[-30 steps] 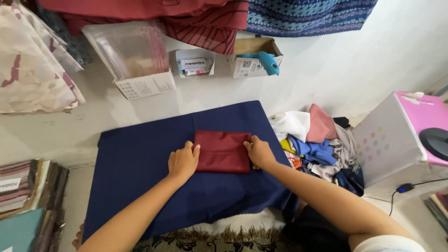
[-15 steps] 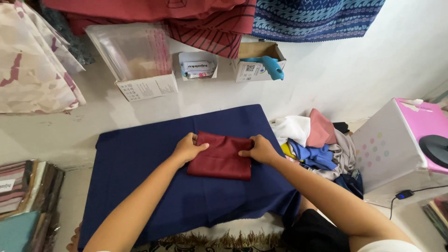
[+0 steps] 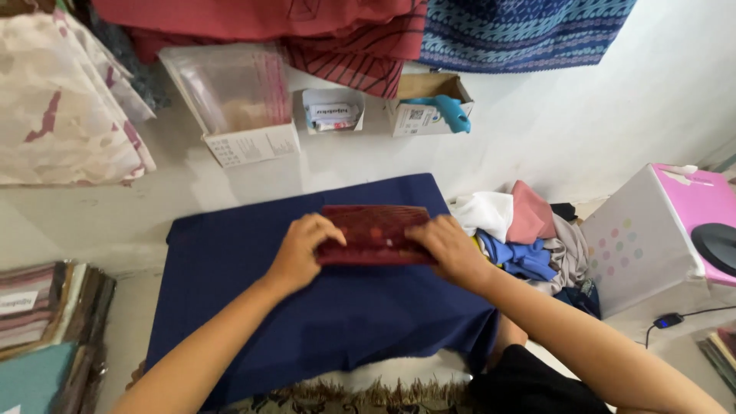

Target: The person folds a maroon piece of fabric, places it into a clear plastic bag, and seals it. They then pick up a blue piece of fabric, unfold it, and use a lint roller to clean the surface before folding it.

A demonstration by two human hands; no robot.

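Left hand (image 3: 297,253) and right hand (image 3: 452,247) are curled over the two ends of the red cloth (image 3: 373,234), fingers closed on its edges, palms down. Keep your grip even and the near fold flat so the corners stay stacked. It's dark red, folded to a compact rectangle, faintly patterned. It sits on the navy cloth (image 3: 330,322), toward its far edge; a clothes pile (image 3: 521,230) lies just right of the navy cloth.

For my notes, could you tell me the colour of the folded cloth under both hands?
Dark red folded cloth, head view.
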